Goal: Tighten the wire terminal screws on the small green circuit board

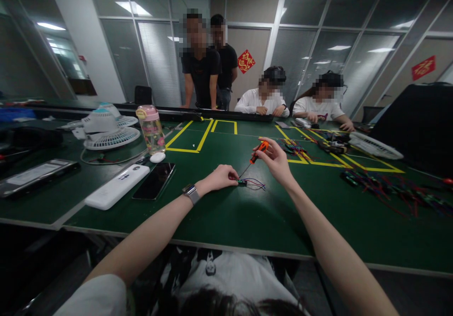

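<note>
My right hand (274, 159) grips an orange and black screwdriver (260, 150) by its handle. The thin shaft slants down to the left, and its tip meets or nearly meets a small green wired part (242, 182) on the table. My left hand (222, 178) is closed in a pinch on that part and steadies it against the tabletop. Red, blue and dark wires (258, 184) loop out from its right end. My left fingers hide much of the part, so its exact kind does not show. A watch is on my left wrist.
Left on the green table (208, 221) lie a phone (155, 181), a white power bank (117, 186), a pink-lided bottle (151, 129) and white fans (111, 134). Bundles of wired parts (392, 191) lie right. Several people are across the table.
</note>
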A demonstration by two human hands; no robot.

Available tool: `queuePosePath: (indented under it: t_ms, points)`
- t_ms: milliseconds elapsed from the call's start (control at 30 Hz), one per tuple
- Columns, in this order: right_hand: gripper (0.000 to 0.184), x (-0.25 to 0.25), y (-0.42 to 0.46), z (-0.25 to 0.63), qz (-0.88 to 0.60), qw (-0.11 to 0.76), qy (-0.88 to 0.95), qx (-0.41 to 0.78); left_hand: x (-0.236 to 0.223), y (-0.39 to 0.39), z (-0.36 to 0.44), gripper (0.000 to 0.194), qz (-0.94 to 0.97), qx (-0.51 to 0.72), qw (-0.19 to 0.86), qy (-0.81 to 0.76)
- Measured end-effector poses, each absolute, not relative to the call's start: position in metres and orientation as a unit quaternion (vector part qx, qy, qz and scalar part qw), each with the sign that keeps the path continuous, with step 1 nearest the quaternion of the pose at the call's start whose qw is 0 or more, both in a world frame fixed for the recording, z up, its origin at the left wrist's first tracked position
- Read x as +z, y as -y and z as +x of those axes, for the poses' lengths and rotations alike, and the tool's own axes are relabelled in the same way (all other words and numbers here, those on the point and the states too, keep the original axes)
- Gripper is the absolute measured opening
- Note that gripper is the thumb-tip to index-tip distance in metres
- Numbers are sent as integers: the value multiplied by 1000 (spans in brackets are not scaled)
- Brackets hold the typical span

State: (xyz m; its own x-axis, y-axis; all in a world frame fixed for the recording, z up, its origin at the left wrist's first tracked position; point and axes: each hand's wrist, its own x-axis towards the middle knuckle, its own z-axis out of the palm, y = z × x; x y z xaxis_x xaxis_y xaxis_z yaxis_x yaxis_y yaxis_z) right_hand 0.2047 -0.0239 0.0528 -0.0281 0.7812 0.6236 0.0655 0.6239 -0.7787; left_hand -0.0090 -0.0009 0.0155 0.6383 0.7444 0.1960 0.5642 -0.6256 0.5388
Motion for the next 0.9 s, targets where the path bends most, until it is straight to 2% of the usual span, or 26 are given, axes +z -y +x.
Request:
queuePosePath:
  t_ms: [133, 233, 300, 367, 433, 533, 633, 733, 900]
  points:
    - [40, 55, 23, 207, -337, 648, 631, 263, 17, 2, -9, 22, 881, 204, 213, -370]
    - [40, 55, 20, 214, -365, 663, 629, 177, 16, 1, -10, 27, 879, 203, 217, -372]
    - [40, 52, 17, 219, -386, 638, 657, 111, 16, 0, -10, 30, 878, 204, 226, -370]
    - [36, 47, 13, 223, -413, 571, 708, 59, 16, 0, -10, 30, 877, 206, 227, -370]
    - [30, 41, 10, 225, -442, 457, 772, 16, 17, 1, -10, 27, 877, 207, 222, -372]
    - [34, 31, 6, 223, -496, 267, 825, -31, 18, 3, -9, 23, 877, 213, 214, -375]
    - [33, 23, 3, 223, -571, 132, 809, -50, 17, 3, -9, 21, 879, 228, 209, -364]
    - [26, 17, 1, 227, -617, 62, 783, -53, 16, 4, -8, 18, 880, 235, 208, -357]
    - [25, 18, 4, 228, -638, 54, 765, -66, 18, 7, -5, 16, 878, 232, 197, -370]
